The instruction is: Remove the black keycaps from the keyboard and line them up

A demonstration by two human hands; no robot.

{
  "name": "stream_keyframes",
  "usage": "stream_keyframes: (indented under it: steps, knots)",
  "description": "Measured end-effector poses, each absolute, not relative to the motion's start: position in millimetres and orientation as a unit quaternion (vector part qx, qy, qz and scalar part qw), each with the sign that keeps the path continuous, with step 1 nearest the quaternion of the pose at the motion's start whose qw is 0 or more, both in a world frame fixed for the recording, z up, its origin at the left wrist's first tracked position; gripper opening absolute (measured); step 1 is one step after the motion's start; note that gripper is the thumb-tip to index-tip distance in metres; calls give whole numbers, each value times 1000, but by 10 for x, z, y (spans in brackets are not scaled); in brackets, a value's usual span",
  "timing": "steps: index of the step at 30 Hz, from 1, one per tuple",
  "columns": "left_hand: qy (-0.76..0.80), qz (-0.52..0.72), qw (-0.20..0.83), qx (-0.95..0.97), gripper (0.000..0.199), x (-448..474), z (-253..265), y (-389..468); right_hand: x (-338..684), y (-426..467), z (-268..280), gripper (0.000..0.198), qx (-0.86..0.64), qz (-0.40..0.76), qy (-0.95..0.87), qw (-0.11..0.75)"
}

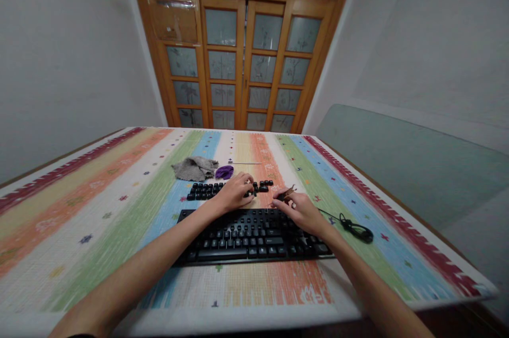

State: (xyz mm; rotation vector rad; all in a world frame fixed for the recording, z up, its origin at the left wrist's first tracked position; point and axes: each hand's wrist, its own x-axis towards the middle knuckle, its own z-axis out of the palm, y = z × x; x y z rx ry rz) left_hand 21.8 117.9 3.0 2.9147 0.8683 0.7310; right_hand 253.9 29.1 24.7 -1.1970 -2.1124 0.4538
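A black keyboard (242,237) lies in front of me, with some bare spots in its upper rows. Beyond it, loose black keycaps (202,190) stand in rows on the tablecloth. My left hand (237,190) reaches over the right part of these rows, fingers curled around a black keycap that is partly hidden. Above the keyboard's upper right edge, my right hand (298,210) is closed on a small tool (287,195) with a dark body and thin brownish prongs. Most of the tool is hidden by the fingers, so its exact kind is unclear.
A grey cloth (194,168), a purple cloth (225,172) and a thin stick (245,163) lie behind the keycaps. To the right of the keyboard rests its coiled black cable (357,229). A striped tablecloth (131,210) covers the table; wooden doors (242,62) stand beyond.
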Motion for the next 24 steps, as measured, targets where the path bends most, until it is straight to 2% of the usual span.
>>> stream_keyframes:
  steps: [10, 24]
  knots:
    - [300, 169, -34, 938, 7, 324, -57, 1293, 2599, 209, 264, 30, -443, 201, -816, 311]
    - [309, 147, -47, 938, 9, 337, -44, 1280, 2582, 171, 266, 24, -418, 224, -834, 282]
